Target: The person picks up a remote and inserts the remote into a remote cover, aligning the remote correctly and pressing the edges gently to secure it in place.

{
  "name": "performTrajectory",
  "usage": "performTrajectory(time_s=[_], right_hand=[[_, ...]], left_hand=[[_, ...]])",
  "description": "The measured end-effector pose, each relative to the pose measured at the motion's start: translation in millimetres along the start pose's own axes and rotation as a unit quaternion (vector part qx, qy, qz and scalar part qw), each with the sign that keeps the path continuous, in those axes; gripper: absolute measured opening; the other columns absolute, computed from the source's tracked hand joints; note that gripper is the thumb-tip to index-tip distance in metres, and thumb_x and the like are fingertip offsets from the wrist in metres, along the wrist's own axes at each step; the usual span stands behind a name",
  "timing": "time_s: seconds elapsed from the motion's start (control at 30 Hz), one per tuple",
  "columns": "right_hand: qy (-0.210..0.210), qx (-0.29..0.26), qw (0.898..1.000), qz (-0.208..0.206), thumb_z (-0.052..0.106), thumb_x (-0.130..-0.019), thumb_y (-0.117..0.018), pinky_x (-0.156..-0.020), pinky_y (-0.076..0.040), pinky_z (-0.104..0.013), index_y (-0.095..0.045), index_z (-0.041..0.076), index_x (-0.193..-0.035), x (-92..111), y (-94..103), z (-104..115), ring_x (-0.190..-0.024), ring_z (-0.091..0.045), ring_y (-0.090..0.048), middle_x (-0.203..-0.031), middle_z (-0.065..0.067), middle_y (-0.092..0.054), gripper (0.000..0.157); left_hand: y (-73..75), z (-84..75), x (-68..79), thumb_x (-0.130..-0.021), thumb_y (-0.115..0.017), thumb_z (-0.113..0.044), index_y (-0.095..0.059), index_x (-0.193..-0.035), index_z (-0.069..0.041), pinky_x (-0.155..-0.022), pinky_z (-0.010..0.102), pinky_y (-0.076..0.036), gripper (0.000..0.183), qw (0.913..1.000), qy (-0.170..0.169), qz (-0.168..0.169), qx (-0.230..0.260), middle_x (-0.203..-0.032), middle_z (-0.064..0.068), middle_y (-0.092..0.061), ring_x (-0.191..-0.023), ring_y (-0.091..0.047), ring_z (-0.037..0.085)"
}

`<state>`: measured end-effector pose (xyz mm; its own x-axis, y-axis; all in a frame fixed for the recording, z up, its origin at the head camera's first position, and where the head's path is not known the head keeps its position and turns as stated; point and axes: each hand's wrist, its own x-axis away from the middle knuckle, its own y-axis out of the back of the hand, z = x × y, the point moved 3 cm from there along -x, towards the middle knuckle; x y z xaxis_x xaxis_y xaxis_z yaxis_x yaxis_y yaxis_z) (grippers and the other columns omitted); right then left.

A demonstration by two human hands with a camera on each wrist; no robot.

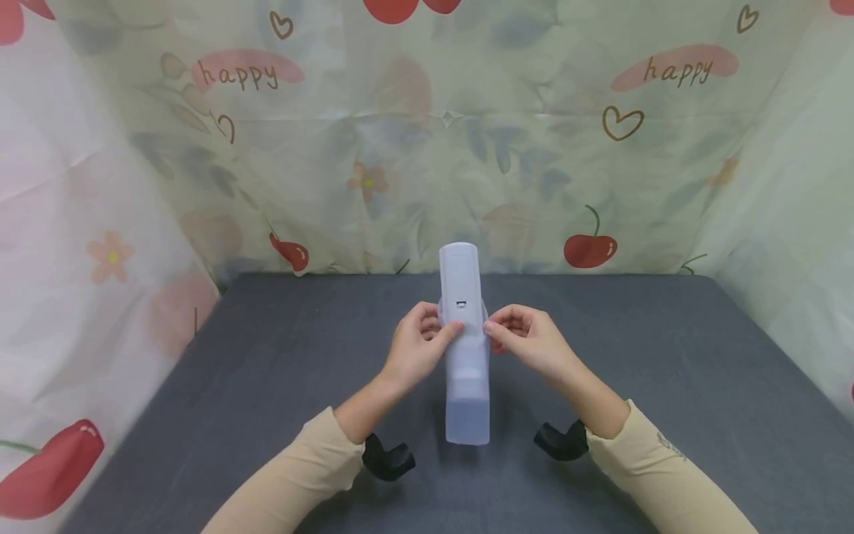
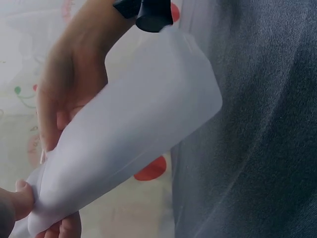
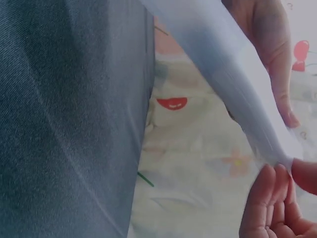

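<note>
A long, slim white plastic device (image 1: 467,371) stands up between the two hands, its lower end looking slightly translucent. A small port (image 1: 461,304) shows on the face turned to me. My left hand (image 1: 416,345) grips it from the left, thumb on that face and fingers reaching behind. On the right side, my right hand (image 1: 530,341) pinches the device's edge between thumb and fingertips. In the right wrist view, the right hand's fingers (image 3: 267,193) meet the thumb at the thin white edge. The left wrist view shows the broad end of the device (image 2: 148,104) close up.
Below the hands spreads a dark grey tabletop (image 1: 267,415). Behind it hangs a curtain (image 1: 427,148) printed with cherries, hearts and flowers, and similar cloth lines both sides. Black curved wrist pieces (image 1: 387,460) jut inward from both beige sleeves (image 1: 300,460).
</note>
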<state>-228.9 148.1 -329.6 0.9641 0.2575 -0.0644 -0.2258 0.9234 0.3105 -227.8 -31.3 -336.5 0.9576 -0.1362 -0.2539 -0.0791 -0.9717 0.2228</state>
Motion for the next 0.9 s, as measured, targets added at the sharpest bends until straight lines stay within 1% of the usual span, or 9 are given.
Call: performTrajectory(time_s=[0.07,0.17,0.27,0.37,0.53,0.6,0.73,0.83,0.9], right_hand=[[0.01,-0.001,1.0,-0.015,0.013,-0.091,-0.06,-0.07,-0.055,-0.025,-0.057,-0.01,-0.1,0.2,-0.8,1.2,-0.067,-0.007,-0.058,-0.078,0.004,-0.061,0.026],[0.016,0.003,0.999,-0.037,0.011,-0.091,-0.06,-0.069,-0.054,-0.026,-0.057,-0.01,-0.098,0.0,-1.5,2.3,-0.065,-0.006,-0.058,-0.076,0.003,-0.06,0.023],[0.013,0.004,0.998,-0.056,0.012,-0.091,-0.06,-0.068,-0.054,-0.025,-0.057,-0.009,-0.098,-0.4,-1.7,3.3,-0.065,-0.006,-0.057,-0.076,0.003,-0.06,0.022],[0.005,0.001,0.998,-0.066,0.013,-0.091,-0.06,-0.067,-0.053,-0.022,-0.057,-0.009,-0.099,-0.4,-2.2,3.9,-0.065,-0.006,-0.057,-0.076,0.004,-0.06,0.023],[-0.004,-0.005,0.997,-0.076,0.014,-0.092,-0.059,-0.068,-0.052,-0.021,-0.056,-0.008,-0.099,-0.9,-2.6,4.0,-0.065,-0.005,-0.057,-0.074,0.006,-0.059,0.023],[-0.006,-0.012,0.997,-0.077,0.015,-0.092,-0.058,-0.068,-0.052,-0.021,-0.056,-0.008,-0.1,-1.9,-2.5,3.9,-0.065,-0.005,-0.057,-0.073,0.006,-0.058,0.024],[-0.008,-0.022,0.997,-0.073,0.016,-0.093,-0.057,-0.071,-0.054,-0.025,-0.056,-0.007,-0.101,-4.7,-3.0,3.3,-0.066,-0.004,-0.057,-0.073,0.007,-0.057,0.024],[-0.006,-0.025,0.998,-0.054,0.016,-0.094,-0.054,-0.074,-0.054,-0.028,-0.053,-0.006,-0.103,-6.0,-4.6,2.5,-0.071,-0.005,-0.059,-0.08,0.004,-0.057,0.023],[-0.01,-0.02,0.999,-0.036,0.017,-0.095,-0.053,-0.077,-0.055,-0.03,-0.049,-0.004,-0.106,-5.8,-6.1,2.1,-0.078,-0.007,-0.06,-0.088,-0.002,-0.057,0.024]], left_hand=[[-0.6,-0.5,-0.1,-0.088,-0.064,-0.012,-0.052,-0.108,0.006,-0.067,0.029,-0.054,0.029,0.9999,-0.007,0.007,-0.006,-0.098,0.026,-0.067,-0.082,-0.068,0.029],[-1.6,-2.0,-1.0,-0.089,-0.063,-0.013,-0.052,-0.11,0.003,-0.069,0.03,-0.054,0.028,0.9998,0.0,0.018,-0.009,-0.098,0.024,-0.068,-0.084,-0.068,0.029],[-2.4,-2.4,-2.3,-0.089,-0.062,-0.014,-0.052,-0.11,0.0,-0.068,0.029,-0.053,0.027,0.9995,0.012,0.029,-0.01,-0.098,0.022,-0.069,-0.083,-0.068,0.027],[-2.7,-2.3,-2.7,-0.09,-0.062,-0.015,-0.052,-0.11,0.001,-0.068,0.029,-0.053,0.027,0.9992,0.011,0.038,-0.012,-0.098,0.022,-0.069,-0.082,-0.068,0.027],[-2.3,-2.7,-2.2,-0.091,-0.061,-0.013,-0.05,-0.108,0.004,-0.065,0.026,-0.052,0.026,0.9987,-0.009,0.047,-0.017,-0.096,0.025,-0.068,-0.079,-0.068,0.027],[-2.1,-3.7,-2.0,-0.09,-0.061,-0.013,-0.05,-0.108,0.004,-0.063,0.024,-0.051,0.026,0.9987,-0.016,0.046,-0.016,-0.096,0.025,-0.068,-0.078,-0.068,0.027],[-1.2,-4.8,-2.2,-0.089,-0.062,-0.011,-0.05,-0.106,0.003,-0.062,0.023,-0.05,0.025,0.999,-0.018,0.039,-0.013,-0.094,0.025,-0.068,-0.076,-0.068,0.026],[0.1,-4.5,-1.8,-0.088,-0.064,-0.012,-0.052,-0.106,0.003,-0.063,0.024,-0.051,0.026,0.9992,-0.02,0.028,-0.018,-0.094,0.024,-0.068,-0.076,-0.067,0.026],[0.8,-3.8,-1.1,-0.087,-0.065,-0.013,-0.052,-0.107,0.002,-0.066,0.027,-0.053,0.028,0.9993,-0.023,0.02,-0.024,-0.095,0.023,-0.068,-0.078,-0.067,0.027]])
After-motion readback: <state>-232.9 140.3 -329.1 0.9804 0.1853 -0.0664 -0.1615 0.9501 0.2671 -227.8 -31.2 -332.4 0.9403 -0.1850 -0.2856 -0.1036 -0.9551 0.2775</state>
